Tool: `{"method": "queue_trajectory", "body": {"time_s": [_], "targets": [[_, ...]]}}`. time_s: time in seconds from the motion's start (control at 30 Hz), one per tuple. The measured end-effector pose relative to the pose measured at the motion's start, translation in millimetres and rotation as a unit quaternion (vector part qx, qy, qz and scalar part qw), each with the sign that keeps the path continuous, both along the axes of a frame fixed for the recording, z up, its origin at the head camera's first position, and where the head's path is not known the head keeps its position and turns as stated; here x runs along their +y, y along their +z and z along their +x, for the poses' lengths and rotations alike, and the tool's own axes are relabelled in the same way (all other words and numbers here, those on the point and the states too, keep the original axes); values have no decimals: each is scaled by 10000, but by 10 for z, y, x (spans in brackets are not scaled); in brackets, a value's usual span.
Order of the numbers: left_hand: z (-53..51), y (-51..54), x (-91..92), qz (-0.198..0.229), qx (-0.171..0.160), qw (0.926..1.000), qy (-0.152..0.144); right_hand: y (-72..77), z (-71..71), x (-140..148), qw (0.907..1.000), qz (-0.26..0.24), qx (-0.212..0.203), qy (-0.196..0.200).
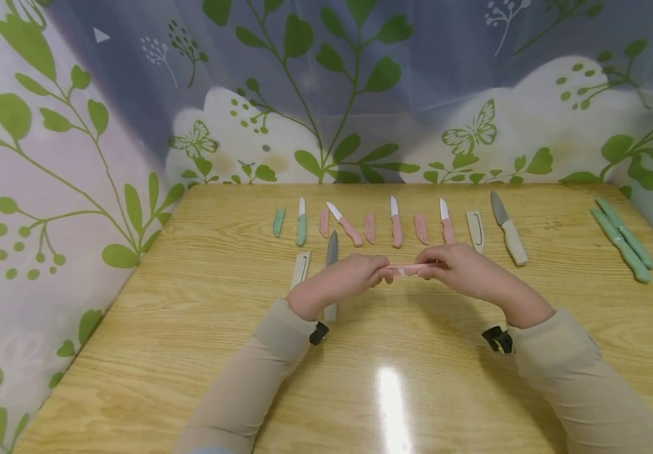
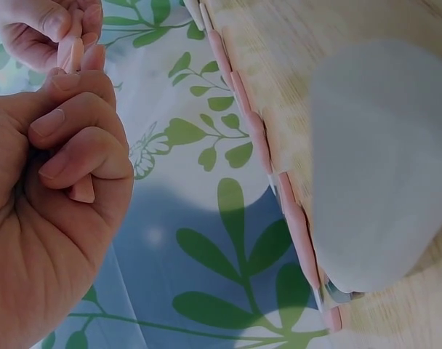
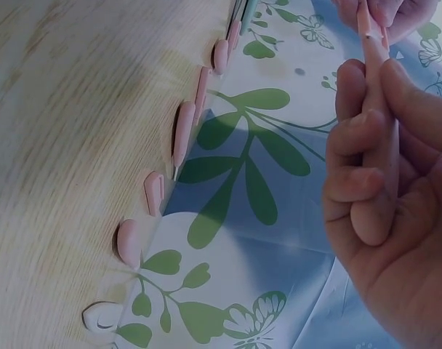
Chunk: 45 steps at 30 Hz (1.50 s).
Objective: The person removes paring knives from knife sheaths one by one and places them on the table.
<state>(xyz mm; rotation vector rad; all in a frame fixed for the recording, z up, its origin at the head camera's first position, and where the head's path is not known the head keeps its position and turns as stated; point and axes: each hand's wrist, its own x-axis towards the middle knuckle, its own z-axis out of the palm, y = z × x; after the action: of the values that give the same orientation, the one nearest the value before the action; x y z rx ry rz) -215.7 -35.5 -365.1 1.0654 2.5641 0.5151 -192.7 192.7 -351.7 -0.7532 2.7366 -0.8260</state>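
Observation:
Above the middle of the table, my left hand and right hand meet at a small pink paring knife. In the right wrist view, my right fingers curl round its smooth pink handle. My left hand grips the pink sheath, whose end pokes out below the curled fingers. Sheath and knife lie in line with each other; a pale strip shows between the hands. How far the blade sits inside is hidden by the fingers. Beneath the left forearm lies a grey-bladed knife, beside a white sheath.
Along the back lie a green sheath, green knife, several pink knives and sheaths, a white sheath and a larger white-handled knife. Two green knives lie far right. A patterned curtain stands behind.

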Motion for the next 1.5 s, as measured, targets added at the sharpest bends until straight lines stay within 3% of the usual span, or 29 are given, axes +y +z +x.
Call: {"method": "queue_trajectory", "body": {"time_s": [1.5], "targets": [[5,-12,5,-64,2,9999,-88,36,13,16,9998,33,-183,-37]]}}
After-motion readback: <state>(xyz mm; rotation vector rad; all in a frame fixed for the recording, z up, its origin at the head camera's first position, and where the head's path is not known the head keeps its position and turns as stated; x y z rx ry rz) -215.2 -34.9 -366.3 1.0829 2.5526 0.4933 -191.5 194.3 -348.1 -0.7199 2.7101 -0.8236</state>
